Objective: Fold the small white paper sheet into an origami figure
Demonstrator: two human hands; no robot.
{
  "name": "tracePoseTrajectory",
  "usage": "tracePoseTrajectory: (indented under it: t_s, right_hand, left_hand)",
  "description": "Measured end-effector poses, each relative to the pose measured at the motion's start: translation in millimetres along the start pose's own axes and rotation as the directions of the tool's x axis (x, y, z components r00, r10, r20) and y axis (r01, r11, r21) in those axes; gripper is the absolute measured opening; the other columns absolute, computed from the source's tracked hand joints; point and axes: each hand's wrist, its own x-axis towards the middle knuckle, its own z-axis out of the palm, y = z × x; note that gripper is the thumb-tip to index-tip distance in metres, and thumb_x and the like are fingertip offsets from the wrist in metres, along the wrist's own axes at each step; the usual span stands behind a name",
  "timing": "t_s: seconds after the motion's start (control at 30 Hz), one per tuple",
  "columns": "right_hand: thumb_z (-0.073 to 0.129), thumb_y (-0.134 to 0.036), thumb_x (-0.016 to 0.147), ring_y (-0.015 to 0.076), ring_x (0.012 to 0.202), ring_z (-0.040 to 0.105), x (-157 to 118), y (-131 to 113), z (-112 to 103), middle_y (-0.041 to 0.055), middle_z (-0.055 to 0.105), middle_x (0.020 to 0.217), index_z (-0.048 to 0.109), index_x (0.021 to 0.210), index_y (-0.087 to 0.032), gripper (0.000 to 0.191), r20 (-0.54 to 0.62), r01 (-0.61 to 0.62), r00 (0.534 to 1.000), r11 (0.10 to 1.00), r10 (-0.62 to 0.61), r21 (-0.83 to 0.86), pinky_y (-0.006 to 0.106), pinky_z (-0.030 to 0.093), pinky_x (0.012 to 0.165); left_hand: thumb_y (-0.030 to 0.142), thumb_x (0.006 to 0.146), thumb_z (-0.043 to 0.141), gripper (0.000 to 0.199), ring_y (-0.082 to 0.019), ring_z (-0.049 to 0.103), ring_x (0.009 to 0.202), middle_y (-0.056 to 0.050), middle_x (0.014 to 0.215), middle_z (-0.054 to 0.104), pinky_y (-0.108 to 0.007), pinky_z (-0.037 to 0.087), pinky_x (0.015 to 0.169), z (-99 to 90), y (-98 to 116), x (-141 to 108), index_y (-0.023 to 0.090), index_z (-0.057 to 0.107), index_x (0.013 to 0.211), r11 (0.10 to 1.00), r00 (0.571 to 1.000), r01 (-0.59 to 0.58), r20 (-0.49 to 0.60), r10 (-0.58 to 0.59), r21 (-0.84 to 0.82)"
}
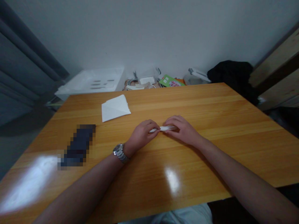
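Between my two hands is a narrow strip of folded white paper, held just above or on the wooden table. My left hand, with a metal watch at its wrist, pinches the strip's left end between thumb and fingers. At the other end, my right hand has its fingers curled over and its thumb below, closed on the paper. Part of the strip is hidden by the fingers. Farther back and to the left lie white paper sheets, slightly overlapping, on the table.
The wooden table has a dark pixelated object on its left side. Beyond the far edge are a white foam tray, a green packet, clear containers and a black cloth-like heap. A wall stands behind.
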Motion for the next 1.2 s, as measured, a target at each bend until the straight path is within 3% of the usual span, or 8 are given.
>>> tracePoseTrajectory:
  t_s: [0.3,0.63,0.93,1.2]
  right_hand:
    - [0.067,-0.022,0.092,0.0233,0.099,0.062,1,12,4,0.0068,0.071,0.105,0.073,0.102,-0.024,0.012,0.014,0.029,0.999,0.999,-0.028,-0.037,0.04,0.048,0.088]
    - [0.063,-0.022,0.094,0.0226,0.09,0.063,3,6,5,0.0072,0.073,0.096,0.072,0.097,-0.021,0.009,0.076,-0.058,0.995,0.997,0.061,-0.043,0.038,0.048,0.081]
    - [0.063,-0.027,0.095,0.0216,0.091,0.063,3,5,9,0.0069,0.071,0.095,0.071,0.096,-0.021,0.01,0.068,-0.042,0.997,0.999,0.044,-0.029,0.035,0.049,0.081]
    - [0.064,-0.029,0.096,0.0224,0.087,0.064,4,4,13,0.0068,0.073,0.092,0.069,0.094,-0.022,0.01,0.081,-0.027,0.996,0.989,0.039,-0.145,0.035,0.046,0.077]
  left_hand:
    - [0.027,0.096,0.06,0.011,-0.02,0.064,0.087,-0.003,0.093,0.072,-0.034,0.049,0.079,-2.2,1,2,0.021,0.069,0.099,0.992,0.995,0.093,0.038,-0.096,0.084]
    - [0.025,0.095,0.061,0.009,-0.02,0.062,0.09,-0.004,0.095,0.07,-0.034,0.049,0.081,-2.6,-2,3,0.02,0.068,0.093,0.994,0.996,0.072,0.045,-0.076,0.076]
    - [0.022,0.093,0.063,0.006,-0.02,0.061,0.086,-0.004,0.09,0.068,-0.033,0.048,0.077,-2.1,-1,3,0.02,0.067,0.089,0.989,0.995,0.081,0.044,-0.087,0.122]
    - [0.029,0.095,0.062,0.011,-0.021,0.061,0.089,-0.005,0.096,0.068,-0.035,0.046,0.08,0.6,-1,2,0.019,0.068,0.094,0.983,0.998,0.026,0.048,-0.035,0.183]
